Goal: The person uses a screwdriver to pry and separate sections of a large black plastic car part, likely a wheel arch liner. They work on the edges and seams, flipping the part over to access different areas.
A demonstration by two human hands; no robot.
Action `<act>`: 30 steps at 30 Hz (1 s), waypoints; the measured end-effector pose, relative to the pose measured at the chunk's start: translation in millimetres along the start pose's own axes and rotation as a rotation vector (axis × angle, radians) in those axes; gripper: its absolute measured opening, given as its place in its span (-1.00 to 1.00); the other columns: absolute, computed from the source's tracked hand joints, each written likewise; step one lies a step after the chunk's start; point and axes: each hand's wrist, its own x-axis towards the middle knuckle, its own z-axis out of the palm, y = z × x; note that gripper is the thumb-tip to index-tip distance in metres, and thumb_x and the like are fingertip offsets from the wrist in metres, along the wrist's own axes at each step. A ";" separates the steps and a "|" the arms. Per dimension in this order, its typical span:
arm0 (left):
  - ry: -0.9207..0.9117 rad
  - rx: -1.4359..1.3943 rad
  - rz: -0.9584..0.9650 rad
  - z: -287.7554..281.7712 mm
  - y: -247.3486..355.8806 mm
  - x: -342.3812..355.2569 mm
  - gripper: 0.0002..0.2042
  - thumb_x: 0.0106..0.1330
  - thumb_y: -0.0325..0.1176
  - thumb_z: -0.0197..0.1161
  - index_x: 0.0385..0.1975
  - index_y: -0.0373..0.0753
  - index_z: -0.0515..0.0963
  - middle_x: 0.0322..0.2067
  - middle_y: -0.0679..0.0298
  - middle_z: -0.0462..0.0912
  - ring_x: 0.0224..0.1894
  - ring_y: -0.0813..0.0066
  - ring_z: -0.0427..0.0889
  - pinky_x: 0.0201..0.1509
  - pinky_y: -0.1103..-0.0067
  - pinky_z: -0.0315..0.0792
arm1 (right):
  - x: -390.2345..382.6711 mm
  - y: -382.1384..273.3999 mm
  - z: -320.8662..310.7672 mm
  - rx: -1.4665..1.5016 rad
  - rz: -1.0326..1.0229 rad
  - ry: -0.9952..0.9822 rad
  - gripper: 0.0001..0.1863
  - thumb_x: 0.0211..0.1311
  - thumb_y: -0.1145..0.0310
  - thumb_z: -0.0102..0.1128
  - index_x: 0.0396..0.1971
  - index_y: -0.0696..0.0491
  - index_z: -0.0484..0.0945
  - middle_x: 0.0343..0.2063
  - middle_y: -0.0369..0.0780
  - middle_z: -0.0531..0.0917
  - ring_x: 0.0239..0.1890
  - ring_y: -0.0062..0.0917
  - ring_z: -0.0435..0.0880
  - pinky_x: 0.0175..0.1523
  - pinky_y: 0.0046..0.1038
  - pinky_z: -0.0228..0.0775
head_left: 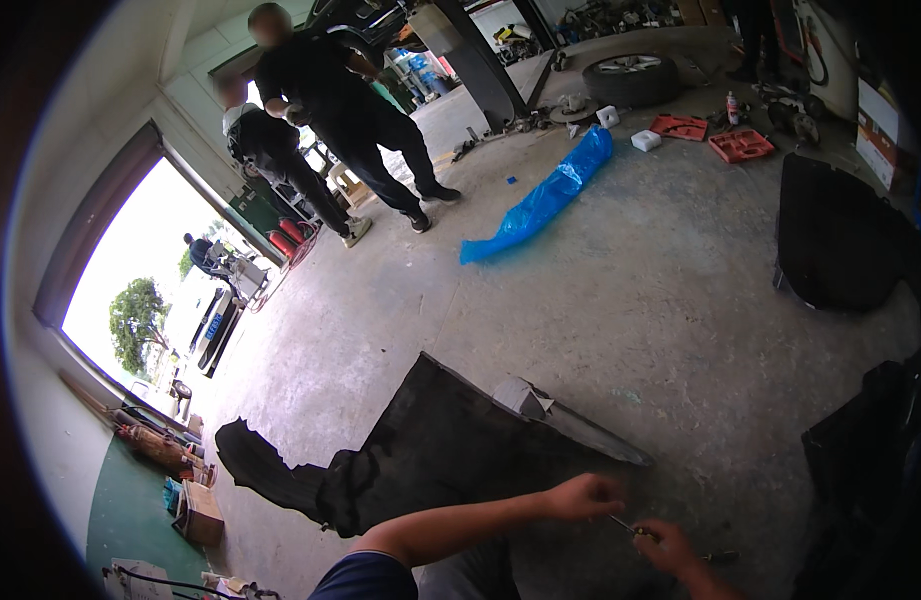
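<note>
My right hand (pixel 665 548) is closed around what looks like a screwdriver (pixel 620 522), its thin metal shaft pointing toward my left hand. Just beyond the tip, my left hand (pixel 585 497) has its fingers curled together; whatever they pinch, if anything, is too small and blurred to make out. Beneath my left forearm a large black sheet-like panel (pixel 430 430) with ragged edges lies on the floor. A small grey-white box (pixel 520 395) and a long grey strip (pixel 600 436) lie along its far right edge. Beside my right wrist is a small dark tool (pixel 720 556).
Crumpled blue plastic film (pixel 545 200) stretches across the concrete floor. Farther back are red tool cases (pixel 740 145), a wheel (pixel 630 78) and a lift post (pixel 470 65). A black panel (pixel 840 235) lies at right. Two people (pixel 330 100) stand at the upper left.
</note>
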 end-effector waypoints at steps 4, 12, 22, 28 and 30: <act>-0.062 0.120 -0.011 -5.3 4.6 -2.4 -0.74 0.40 -0.23 0.27 -0.08 -0.29 0.61 -0.36 0.24 0.70 -0.41 0.57 0.69 -0.35 0.57 0.58 | 0.5 6.4 -0.9 0.095 0.037 0.012 -0.72 0.27 0.34 0.24 -0.08 0.14 0.61 -0.43 -0.33 0.66 -0.40 -0.70 0.58 -0.26 -0.56 0.47; -0.010 -0.046 -0.152 -4.8 17.9 -9.5 -0.72 0.42 -0.23 0.24 -0.08 -0.32 0.60 -0.42 0.28 0.70 -0.45 0.57 0.69 -0.37 0.61 0.58 | 0.5 11.0 -0.3 0.154 0.034 0.051 -0.73 0.29 0.34 0.21 -0.08 0.16 0.59 -0.48 -0.36 0.60 -0.45 -0.72 0.54 -0.32 -0.58 0.42; 0.226 -0.132 -0.146 -25.6 22.3 -7.4 -0.78 0.41 -0.28 0.25 -0.17 -0.33 0.62 -0.42 0.28 0.68 -0.36 0.58 0.66 -0.29 0.56 0.57 | 6.8 46.7 -5.1 0.368 0.013 0.103 -0.75 0.35 0.32 0.17 -0.08 0.14 0.55 -0.54 -0.34 0.55 -0.53 -0.71 0.48 -0.41 -0.59 0.35; 0.337 0.216 0.071 -10.2 4.2 -3.1 -0.81 0.35 -0.29 0.31 -0.18 -0.26 0.64 -0.29 0.24 0.70 -0.26 0.44 0.67 -0.14 0.47 0.54 | 9.3 58.2 -9.7 0.489 0.003 0.248 -0.80 0.36 0.33 0.20 -0.16 0.15 0.52 -0.59 -0.30 0.56 -0.63 -0.63 0.47 -0.50 -0.50 0.34; 0.314 0.252 -0.011 6.8 4.7 -7.3 -0.81 0.32 -0.28 0.32 -0.23 -0.27 0.64 -0.27 0.13 0.69 -0.25 0.31 0.70 -0.14 0.43 0.55 | 13.9 54.6 -2.1 0.420 -0.016 0.316 -0.79 0.36 0.33 0.22 -0.17 0.15 0.51 -0.60 -0.28 0.56 -0.64 -0.60 0.49 -0.54 -0.47 0.33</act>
